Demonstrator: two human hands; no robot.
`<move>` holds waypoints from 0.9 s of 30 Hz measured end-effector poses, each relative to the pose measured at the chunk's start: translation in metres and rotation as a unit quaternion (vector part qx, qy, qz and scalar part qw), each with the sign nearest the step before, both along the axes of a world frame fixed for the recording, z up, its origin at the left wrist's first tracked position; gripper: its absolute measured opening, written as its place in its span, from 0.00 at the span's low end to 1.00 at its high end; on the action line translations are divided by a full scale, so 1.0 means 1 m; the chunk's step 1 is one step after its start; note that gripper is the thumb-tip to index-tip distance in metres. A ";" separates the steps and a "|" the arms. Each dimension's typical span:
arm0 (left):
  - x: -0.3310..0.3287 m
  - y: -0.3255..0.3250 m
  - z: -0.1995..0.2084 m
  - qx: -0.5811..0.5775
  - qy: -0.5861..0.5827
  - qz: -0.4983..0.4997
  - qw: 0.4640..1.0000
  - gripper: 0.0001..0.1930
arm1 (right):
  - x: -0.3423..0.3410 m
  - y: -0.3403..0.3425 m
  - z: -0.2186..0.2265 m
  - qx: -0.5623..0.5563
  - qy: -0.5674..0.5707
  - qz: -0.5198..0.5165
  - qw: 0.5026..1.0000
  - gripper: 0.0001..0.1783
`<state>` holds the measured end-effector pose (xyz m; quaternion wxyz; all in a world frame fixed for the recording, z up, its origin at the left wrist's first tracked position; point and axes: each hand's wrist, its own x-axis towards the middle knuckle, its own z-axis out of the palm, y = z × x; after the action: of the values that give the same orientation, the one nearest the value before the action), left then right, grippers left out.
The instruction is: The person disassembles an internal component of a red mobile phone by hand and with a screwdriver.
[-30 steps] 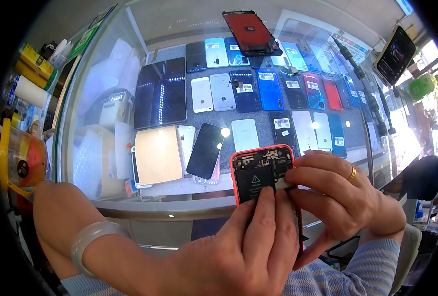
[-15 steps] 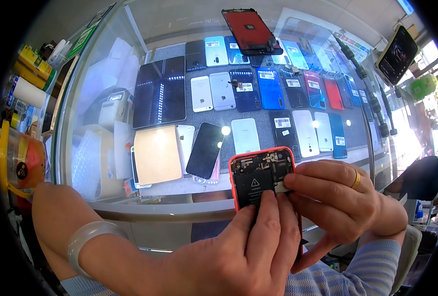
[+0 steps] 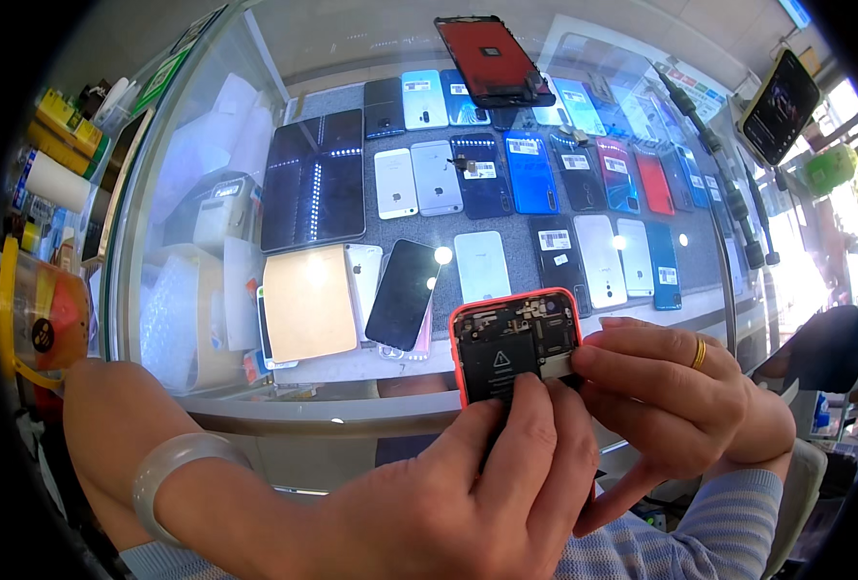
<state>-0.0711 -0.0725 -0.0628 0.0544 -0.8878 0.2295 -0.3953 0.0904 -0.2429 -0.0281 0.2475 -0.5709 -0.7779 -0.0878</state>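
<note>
An opened phone (image 3: 502,333) with a red-orange rim is held up over the front edge of the glass counter. Its black battery, circuit parts and a small silvery plate (image 3: 556,365) are exposed. My left hand (image 3: 487,474) is closed on the lower part, fingertips pressed together over the battery's lower end. Along the right rim my right hand (image 3: 666,391) is closed, its fingertips by the silvery plate. Both hands hide the phone's lower half. On the counter's far side lies a detached screen panel (image 3: 497,60), its red back facing up.
Several phones, including a blue one (image 3: 531,174), lie under the counter glass beside a dark tablet (image 3: 313,182). On top are a tan pad (image 3: 310,304) and long dark screwdrivers (image 3: 704,140). A phone showing a picture (image 3: 779,106) stands upright at the right.
My right fingertips have slid slightly right, off the silvery plate toward the rim, so more of the plate shows. The phone has shifted a little right within my left hand's hold.
</note>
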 end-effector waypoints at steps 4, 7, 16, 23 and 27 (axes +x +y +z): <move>0.006 0.003 -0.004 -0.005 -0.014 -0.005 1.000 0.14 | 0.000 0.002 -0.001 0.019 0.005 -0.003 1.000 0.47; 0.009 0.004 -0.008 0.002 -0.030 -0.007 1.000 0.14 | -0.001 0.004 -0.001 0.035 0.013 -0.010 0.999 0.46; 0.009 0.004 -0.003 0.032 -0.016 -0.005 0.999 0.13 | -0.001 0.000 -0.004 0.027 -0.013 -0.005 1.000 0.45; 0.011 0.006 0.001 0.065 -0.019 -0.042 0.997 0.18 | 0.006 0.009 0.027 -0.064 0.079 0.002 0.995 0.37; 0.009 0.007 0.001 0.071 -0.003 -0.042 0.997 0.21 | 0.018 0.030 0.044 -0.087 0.070 -0.068 0.991 0.17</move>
<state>-0.0626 -0.0657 -0.0614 0.1009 -0.8700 0.2940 -0.3828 0.1085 -0.2126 0.0162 0.2436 -0.6465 -0.7230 0.0039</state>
